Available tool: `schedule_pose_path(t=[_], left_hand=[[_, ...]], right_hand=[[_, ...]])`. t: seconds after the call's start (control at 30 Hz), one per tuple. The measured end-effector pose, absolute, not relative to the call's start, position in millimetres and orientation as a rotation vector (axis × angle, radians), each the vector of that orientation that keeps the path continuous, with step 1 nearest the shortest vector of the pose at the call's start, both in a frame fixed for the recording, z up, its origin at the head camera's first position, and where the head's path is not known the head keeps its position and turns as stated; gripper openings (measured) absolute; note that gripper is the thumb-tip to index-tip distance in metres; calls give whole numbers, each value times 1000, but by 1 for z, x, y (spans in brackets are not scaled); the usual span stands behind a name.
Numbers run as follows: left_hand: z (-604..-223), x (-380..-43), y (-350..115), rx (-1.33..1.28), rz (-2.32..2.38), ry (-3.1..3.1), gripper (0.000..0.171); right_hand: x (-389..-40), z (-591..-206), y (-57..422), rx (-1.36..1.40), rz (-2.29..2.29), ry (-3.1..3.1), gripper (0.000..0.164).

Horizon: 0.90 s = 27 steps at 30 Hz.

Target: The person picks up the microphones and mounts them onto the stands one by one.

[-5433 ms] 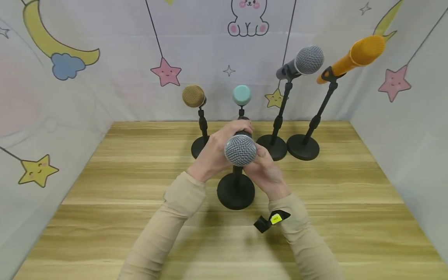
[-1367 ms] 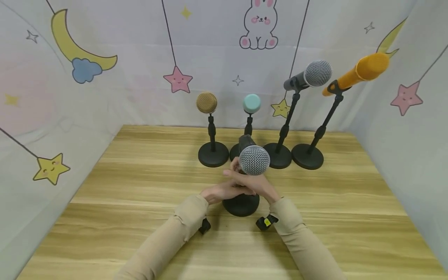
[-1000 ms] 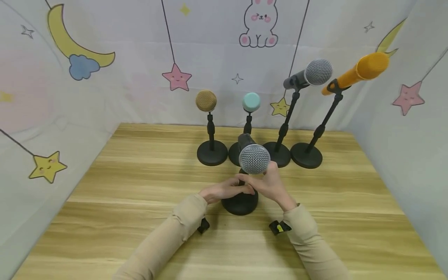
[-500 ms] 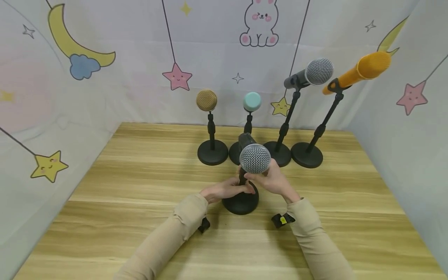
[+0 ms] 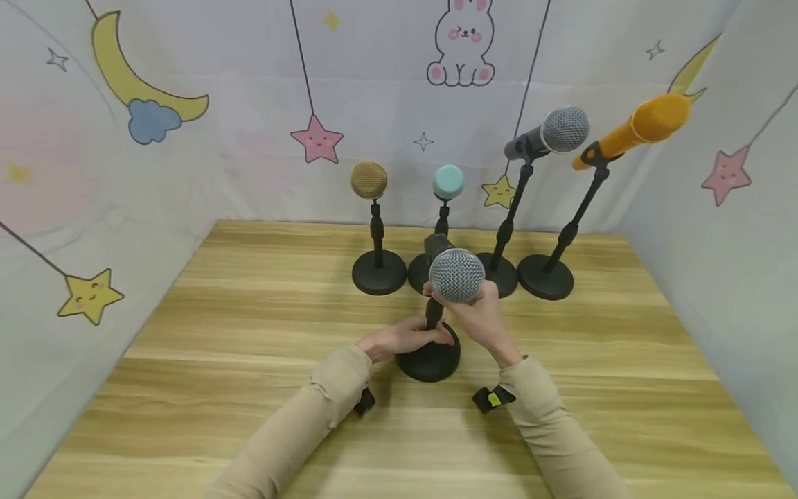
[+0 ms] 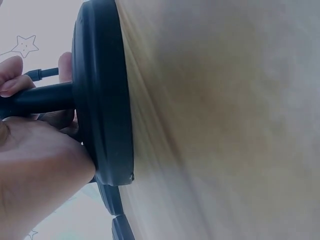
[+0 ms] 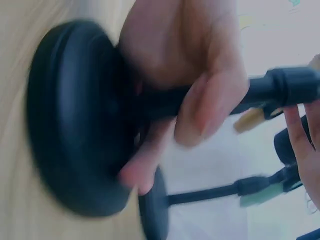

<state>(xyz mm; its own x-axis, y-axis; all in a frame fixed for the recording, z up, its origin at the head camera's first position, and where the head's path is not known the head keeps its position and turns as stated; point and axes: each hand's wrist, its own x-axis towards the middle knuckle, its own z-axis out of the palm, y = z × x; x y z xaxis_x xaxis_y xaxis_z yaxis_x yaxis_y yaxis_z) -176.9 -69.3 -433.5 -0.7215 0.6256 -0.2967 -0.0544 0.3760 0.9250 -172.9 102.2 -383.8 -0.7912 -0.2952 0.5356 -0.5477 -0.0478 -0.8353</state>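
Note:
A microphone [image 5: 457, 276] with a silver mesh head and dark body tilts toward me on a short black stand, whose round base [image 5: 429, 360] rests on the table. My left hand [image 5: 405, 337] grips the lower pole [image 6: 52, 97] just above the base, its fingers curled round it in the left wrist view. Higher up, my right hand [image 5: 483, 319] holds the stand just below the microphone. The mesh head partly hides these fingers in the head view. At the right wrist view's edge, the right fingers [image 7: 305, 150] touch the pole's thicker collar [image 7: 292, 86].
Behind stands a row of microphones on black stands: gold [image 5: 368, 180], mint green [image 5: 448, 182], silver and grey [image 5: 564, 129], and orange [image 5: 659, 119]. They sit near the back edge of the wooden table [image 5: 249, 291]. A printed white cloth [image 5: 374, 90] encloses the back and sides.
Both hands were at the microphone's neck; the left has come down to the lower pole. The right, crossed low earlier, has moved up under the head. The microphone head has risen slightly.

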Motion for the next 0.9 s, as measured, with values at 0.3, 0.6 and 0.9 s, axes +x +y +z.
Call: schedule_pose_path(t=[0.3,0.6,0.9], left_hand=[[-433,-176,-68,455,1390,2036,35],[-432,-172,-68,519,1513,2061,28],[-425,-167,-72,861,2045,2093,34]], right_hand=[[-181,-338,94,1047,1922,-1701,12],[-179,-323,96,1065,1982,-1704,30],[-178,-324,99,1054,1951,-1749,13]])
